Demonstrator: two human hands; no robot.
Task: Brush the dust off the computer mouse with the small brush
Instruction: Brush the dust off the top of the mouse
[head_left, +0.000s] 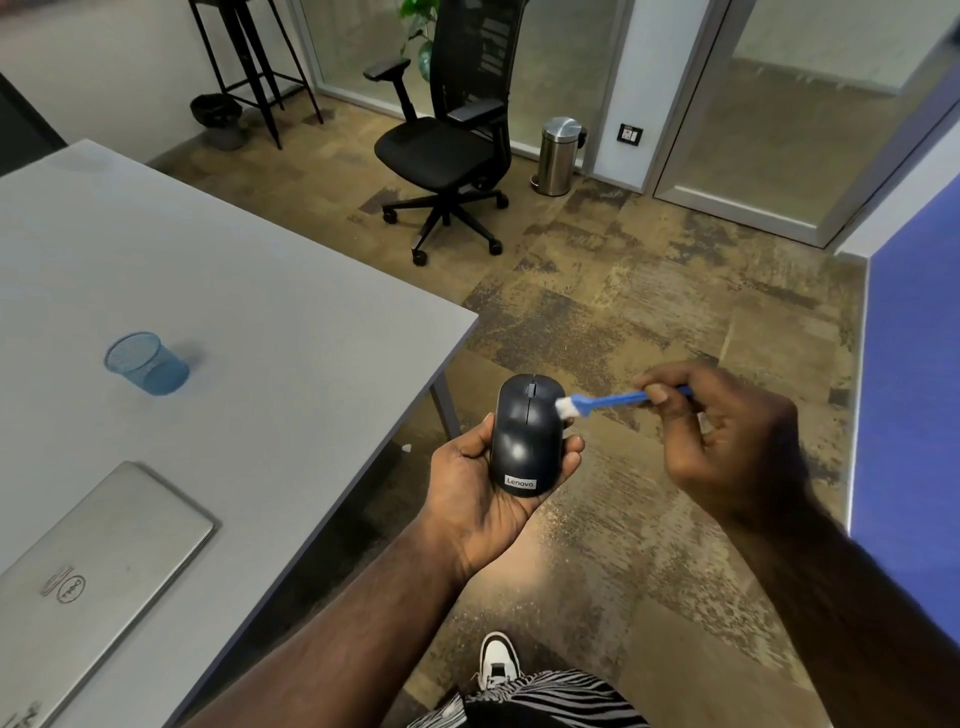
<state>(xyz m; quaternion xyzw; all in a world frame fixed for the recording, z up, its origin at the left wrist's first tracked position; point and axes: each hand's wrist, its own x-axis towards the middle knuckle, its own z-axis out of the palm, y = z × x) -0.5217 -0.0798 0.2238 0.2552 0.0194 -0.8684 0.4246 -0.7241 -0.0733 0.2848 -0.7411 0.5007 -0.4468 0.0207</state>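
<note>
A dark navy computer mouse with a Lenovo label lies top-up in the palm of my left hand, held over the floor just off the table's right corner. My right hand pinches the blue handle of a small brush. Its white bristles touch the mouse's right front edge, beside the scroll wheel. The far end of the handle is hidden behind my fingers.
A grey table fills the left, with a blue mesh pen cup and a shut silver laptop on it. A black office chair and a steel bin stand on the carpet beyond. A blue partition is at the right.
</note>
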